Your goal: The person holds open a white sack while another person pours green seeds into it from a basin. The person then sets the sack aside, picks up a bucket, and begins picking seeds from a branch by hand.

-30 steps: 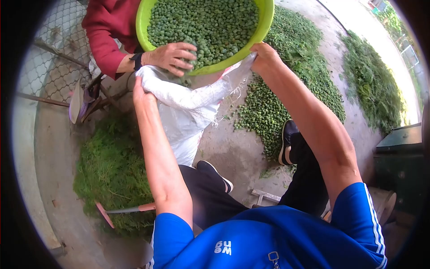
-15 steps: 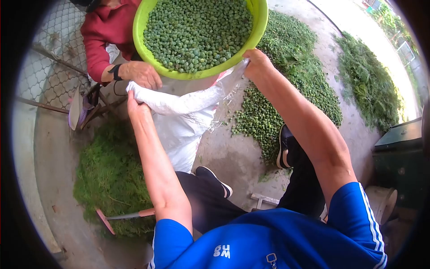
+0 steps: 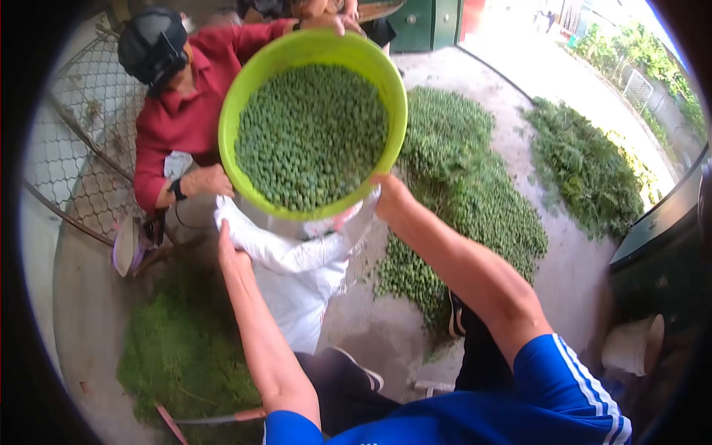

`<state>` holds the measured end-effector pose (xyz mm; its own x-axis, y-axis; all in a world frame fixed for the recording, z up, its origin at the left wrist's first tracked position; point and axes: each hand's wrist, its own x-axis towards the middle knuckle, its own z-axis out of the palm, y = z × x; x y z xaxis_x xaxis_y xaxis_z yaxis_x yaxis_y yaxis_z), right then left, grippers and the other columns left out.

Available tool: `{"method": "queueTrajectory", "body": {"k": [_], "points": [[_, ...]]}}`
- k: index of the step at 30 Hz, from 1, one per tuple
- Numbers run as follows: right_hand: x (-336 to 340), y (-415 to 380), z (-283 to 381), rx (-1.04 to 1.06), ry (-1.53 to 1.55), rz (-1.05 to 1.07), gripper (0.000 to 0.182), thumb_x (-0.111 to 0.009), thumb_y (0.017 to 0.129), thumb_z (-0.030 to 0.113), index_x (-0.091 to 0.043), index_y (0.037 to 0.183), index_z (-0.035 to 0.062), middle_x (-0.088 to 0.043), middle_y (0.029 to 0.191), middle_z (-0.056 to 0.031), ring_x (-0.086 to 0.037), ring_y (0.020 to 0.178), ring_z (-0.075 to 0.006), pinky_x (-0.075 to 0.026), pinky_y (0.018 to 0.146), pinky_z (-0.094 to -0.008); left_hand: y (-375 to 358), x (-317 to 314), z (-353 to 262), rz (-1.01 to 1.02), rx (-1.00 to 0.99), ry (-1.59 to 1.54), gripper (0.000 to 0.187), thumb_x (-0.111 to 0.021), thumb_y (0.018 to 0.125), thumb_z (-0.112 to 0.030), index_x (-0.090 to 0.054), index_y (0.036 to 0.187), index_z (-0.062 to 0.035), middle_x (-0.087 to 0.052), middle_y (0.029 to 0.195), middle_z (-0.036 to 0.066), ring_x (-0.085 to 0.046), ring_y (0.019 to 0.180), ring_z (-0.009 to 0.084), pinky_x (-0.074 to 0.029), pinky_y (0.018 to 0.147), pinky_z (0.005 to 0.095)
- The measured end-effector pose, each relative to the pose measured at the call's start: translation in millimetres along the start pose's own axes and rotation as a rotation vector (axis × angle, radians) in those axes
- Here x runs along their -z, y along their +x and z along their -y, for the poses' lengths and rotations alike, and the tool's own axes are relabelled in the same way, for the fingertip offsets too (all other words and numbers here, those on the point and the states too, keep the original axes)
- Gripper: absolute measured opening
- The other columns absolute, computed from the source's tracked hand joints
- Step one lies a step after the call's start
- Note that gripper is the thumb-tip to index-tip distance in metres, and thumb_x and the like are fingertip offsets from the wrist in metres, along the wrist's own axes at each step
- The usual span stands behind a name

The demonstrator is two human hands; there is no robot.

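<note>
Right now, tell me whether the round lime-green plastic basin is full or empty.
Partly full: small round green fruits hide the bottom of the lime-green basin, but bare inner wall shows above them.

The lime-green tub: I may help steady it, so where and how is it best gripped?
Probably by the tub's right rim, coming from the wearer's right, thumb inside and fingers outside. The rim stands exposed above the green contents there, clear of the co-worker's hand at the far rim and the wearer's right hand at the near-right edge.
</note>
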<state>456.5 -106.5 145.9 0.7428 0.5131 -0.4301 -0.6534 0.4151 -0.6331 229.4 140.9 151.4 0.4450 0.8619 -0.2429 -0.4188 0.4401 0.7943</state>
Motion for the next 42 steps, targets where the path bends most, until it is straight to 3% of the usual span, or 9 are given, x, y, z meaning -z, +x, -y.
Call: {"method": "queueTrajectory", "body": {"k": [4, 5, 7, 9, 30, 32, 35, 38, 42], "points": [[-0.2, 4.0, 3.9, -0.013, 0.015, -0.020, 0.035, -0.060, 0.079, 0.014, -0.049, 0.110, 0.0012, -0.049, 0.108, -0.0163, -0.045, 0.102, -0.0310, -0.034, 0.089, -0.0507, -20.9, -10.3, 6.4, -0.067, -0.206, 0.479, 0.054, -0.068, 0.077, -0.007, -0.045, 0.125, 0.0011, -0.055, 0.117, 0.013, -0.053, 0.107, 0.0229, -0.044, 0.089, 0.0370], [-0.5, 1.9, 5.2, -0.012, 0.009, -0.026, 0.036, -0.061, 0.079, 0.014, -0.049, 0.110, 0.0011, -0.049, 0.109, -0.0165, -0.045, 0.102, -0.0310, -0.035, 0.088, -0.0504, 3.3, 15.5, 23.9, -0.052, -0.185, 0.534, 0.070, -0.075, 0.072, -0.017, -0.038, 0.130, 0.0007, -0.049, 0.123, 0.014, -0.053, 0.106, 0.0237, -0.045, 0.087, 0.0406], [0.3, 10.1, 7.0, -0.014, -0.021, -0.045, 0.036, -0.062, 0.078, 0.014, -0.050, 0.109, 0.0009, -0.049, 0.111, -0.0168, -0.046, 0.103, -0.0308, -0.036, 0.088, -0.0500, 4.9, 31.5, 41.9, -0.052, -0.132, 0.522, 0.063, -0.072, 0.076, -0.020, -0.041, 0.127, -0.0004, -0.051, 0.121, 0.013, -0.053, 0.105, 0.0249, -0.045, 0.087, 0.0427], [-2.7, 6.5, 7.0, -0.034, -0.049, -0.070, 0.036, -0.063, 0.077, 0.014, -0.051, 0.109, 0.0007, -0.049, 0.113, -0.0170, -0.046, 0.103, -0.0307, -0.036, 0.087, -0.0495, 13.5, 45.7, 57.1, 0.008, 0.320, 0.049, 0.052, -0.066, 0.081, -0.024, -0.045, 0.124, -0.0021, -0.053, 0.118, 0.013, -0.054, 0.105, 0.0262, -0.046, 0.088, 0.0438], [-10.5, -9.5, 14.8, -0.055, -0.232, -0.176, 0.029, -0.067, 0.075, 0.019, -0.057, 0.097, 0.0031, -0.051, 0.110, -0.0194, -0.043, 0.107, -0.0354, -0.034, 0.087, -0.0561, -16.2, -6.5, 29.4, 0.002, 0.232, -0.236, 0.045, -0.059, 0.085, -0.033, -0.051, 0.118, -0.0021, -0.057, 0.114, 0.012, -0.055, 0.105, 0.0282, -0.044, 0.091, 0.0451], [-14.9, -17.4, 16.8, -0.087, -0.226, -0.260, 0.033, -0.066, 0.074, 0.019, -0.059, 0.099, 0.0000, -0.057, 0.101, -0.0163, -0.051, 0.097, -0.0277, -0.039, 0.085, -0.0435, -22.1, -8.6, 28.5, -0.042, 0.219, -0.242, 0.045, -0.056, 0.087, -0.033, -0.050, 0.119, -0.0022, -0.056, 0.116, 0.013, -0.054, 0.105, 0.0286, -0.044, 0.092, 0.0454], [-6.3, -1.2, 7.2, 0.044, -0.275, -0.154, 0.031, -0.067, 0.073, 0.019, -0.059, 0.099, 0.0034, -0.052, 0.107, -0.0177, -0.043, 0.106, -0.0308, -0.035, 0.087, -0.0504, -28.3, -9.8, 27.2, 0.072, 0.235, -0.259, 0.045, -0.052, 0.089, -0.035, -0.048, 0.121, -0.0028, -0.055, 0.118, 0.013, -0.053, 0.107, 0.0292, -0.042, 0.094, 0.0461], [3.5, -16.2, 6.6, 0.192, -0.235, 0.045, 0.020, -0.063, 0.074, 0.013, -0.061, 0.090, 0.0018, -0.057, 0.090, -0.0131, -0.051, 0.087, -0.0253, -0.041, 0.079, -0.0398, -1.8, 11.9, 37.8, 0.053, 0.229, -0.207, 0.045, -0.048, 0.090, -0.032, -0.048, 0.123, -0.0015, -0.055, 0.119, 0.012, -0.051, 0.110, 0.0292, -0.038, 0.097, 0.0459], [-15.0, -26.4, 12.9, -0.026, -0.237, -0.098, 0.016, -0.059, 0.078, 0.015, -0.064, 0.090, 0.0057, -0.050, 0.110, -0.0197, -0.045, 0.104, -0.0335, -0.038, 0.084, -0.0538, -14.3, 4.6, 36.4, -0.027, 0.190, -0.198, 0.040, -0.055, 0.087, -0.026, -0.051, 0.120, -0.0031, -0.056, 0.118, 0.012, -0.053, 0.108, 0.0283, -0.040, 0.095, 0.0455]]}}
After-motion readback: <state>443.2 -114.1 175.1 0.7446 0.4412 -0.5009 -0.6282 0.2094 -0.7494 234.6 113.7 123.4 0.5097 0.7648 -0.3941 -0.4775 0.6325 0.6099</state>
